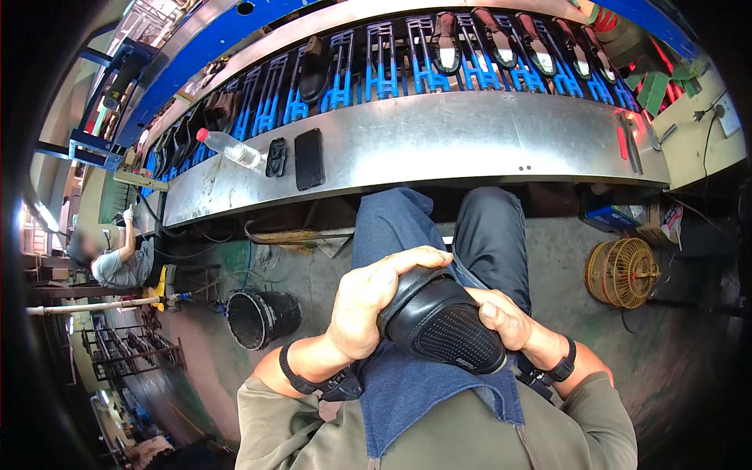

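A black leather shoe (pixel 450 333) lies over my lap, its perforated upper facing up. My left hand (pixel 372 301) is wrapped round one end, with its fingers over the top edge. On the other side my right hand (pixel 501 317) grips the shoe, its thumb pressed near the perforated part. The fingertips under the shoe are hidden. Beneath it a blue denim apron (pixel 439 399) covers my lap.
Ahead runs a metal bench (pixel 439 133) bearing a plastic bottle (pixel 235 149), a black phone (pixel 309 159) and a small black case (pixel 276 157). Beyond it, blue racks (pixel 381 66) carry several shoes. A bucket (pixel 262 317), a round yellow-brown cage (pixel 623 272) and another person (pixel 125 262) flank me.
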`<state>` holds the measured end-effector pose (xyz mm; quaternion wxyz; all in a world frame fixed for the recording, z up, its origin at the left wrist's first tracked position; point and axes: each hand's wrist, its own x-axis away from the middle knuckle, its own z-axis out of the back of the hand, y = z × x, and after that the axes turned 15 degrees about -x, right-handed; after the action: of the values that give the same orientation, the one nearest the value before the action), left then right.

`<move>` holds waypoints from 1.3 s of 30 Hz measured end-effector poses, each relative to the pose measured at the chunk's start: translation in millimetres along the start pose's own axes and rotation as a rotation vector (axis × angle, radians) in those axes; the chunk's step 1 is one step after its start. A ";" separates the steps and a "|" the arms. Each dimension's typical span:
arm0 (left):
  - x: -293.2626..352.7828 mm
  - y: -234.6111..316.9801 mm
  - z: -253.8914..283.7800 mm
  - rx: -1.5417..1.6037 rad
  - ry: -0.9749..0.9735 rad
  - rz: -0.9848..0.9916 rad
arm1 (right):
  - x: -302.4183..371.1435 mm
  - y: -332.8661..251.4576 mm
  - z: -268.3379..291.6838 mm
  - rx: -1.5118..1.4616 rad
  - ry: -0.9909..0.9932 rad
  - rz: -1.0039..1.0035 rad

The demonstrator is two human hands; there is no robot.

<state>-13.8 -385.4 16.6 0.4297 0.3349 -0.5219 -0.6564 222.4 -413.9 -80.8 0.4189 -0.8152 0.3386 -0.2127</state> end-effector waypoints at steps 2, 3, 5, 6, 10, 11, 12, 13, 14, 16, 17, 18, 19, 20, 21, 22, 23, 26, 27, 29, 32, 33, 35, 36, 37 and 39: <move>1.8 0.4 -0.8 -0.002 -0.006 0.016 | -0.1 -0.7 -0.4 0.008 0.005 -0.001; 3.3 -0.6 -2.1 0.018 -0.002 0.032 | 0.1 -0.7 -0.7 0.016 0.010 -0.003; 4.1 -0.9 -2.6 0.040 0.002 0.051 | 0.5 -5.0 -2.0 0.012 0.011 -0.010; 4.3 -0.3 -2.0 0.020 -0.006 0.034 | 0.6 -5.9 -2.2 0.008 0.010 -0.016; 7.6 -1.5 -3.6 -0.025 -0.035 0.019 | 5.0 3.6 4.1 -0.011 0.011 -0.030; 9.1 -1.1 -4.8 -0.022 -0.039 0.029 | 5.7 5.1 4.8 -0.027 0.006 -0.025; 10.5 0.1 -6.2 -0.017 -0.051 0.031 | 6.2 6.7 5.6 -0.044 0.001 -0.020; 13.0 1.2 -7.7 -0.010 -0.064 0.034 | 8.4 9.2 5.9 -0.055 0.007 -0.026; 15.4 1.9 -8.6 -0.007 -0.069 0.046 | 10.3 11.8 6.4 -0.078 0.008 -0.028; 18.5 3.6 -9.1 0.130 -0.068 0.033 | 6.8 6.2 4.8 -0.081 -0.004 0.008; 22.7 5.2 -10.1 0.128 -0.070 0.038 | 6.9 7.9 4.7 -0.086 -0.004 0.008; 29.5 7.6 -11.9 0.026 -0.025 -0.059 | 7.3 9.7 4.6 -0.097 0.003 0.008; 29.3 9.6 -12.2 -0.073 0.015 -0.167 | 6.9 8.7 6.2 -0.099 0.015 0.014; 22.9 19.1 -7.2 -0.196 -0.012 -0.164 | 6.5 5.9 6.4 -0.189 0.037 -0.035; 20.3 17.4 -5.8 -0.196 -0.018 -0.174 | 6.7 5.9 7.5 -0.183 0.043 -0.027; 19.7 13.5 -5.4 -0.313 -0.016 -0.213 | 8.2 8.8 7.9 -0.182 0.052 -0.024; 18.6 9.8 -5.6 -0.430 -0.013 -0.254 | 9.5 11.7 8.8 -0.182 0.061 -0.021; 15.9 3.9 -18.7 -0.557 0.086 -0.331 | 13.3 13.8 10.5 -0.189 0.098 -0.011; 14.0 2.8 -21.3 -0.652 0.102 -0.383 | 14.9 13.8 11.3 -0.195 0.121 -0.007; 10.4 -0.2 -27.6 -0.733 0.145 -0.431 | 16.4 18.1 12.2 -0.242 0.140 0.006; 14.6 -9.8 -40.4 -0.740 0.196 -0.415 | 18.0 18.8 12.6 -0.329 0.170 0.033; 15.9 -14.5 -47.6 -0.447 0.194 -0.281 | 19.3 18.8 14.4 -0.376 0.181 0.045; 0.4 -18.8 -48.0 -0.579 0.207 -0.331 | 22.8 25.7 28.2 -0.422 0.116 0.076; -4.9 -16.4 -51.7 -0.505 0.166 -0.334 | 19.1 17.2 22.9 -0.589 0.166 0.131; -7.3 -10.9 -55.3 -0.439 0.123 -0.334 | 16.9 10.3 18.9 -0.761 0.206 0.186; -17.8 2.3 -47.7 -0.485 0.094 -0.380 | 15.4 10.7 21.1 -0.800 0.204 0.210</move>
<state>36.3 -388.3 7.7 0.3902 0.3443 -0.2577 -0.8142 242.1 -418.3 -100.5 0.0531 -0.8495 0.5152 -0.1001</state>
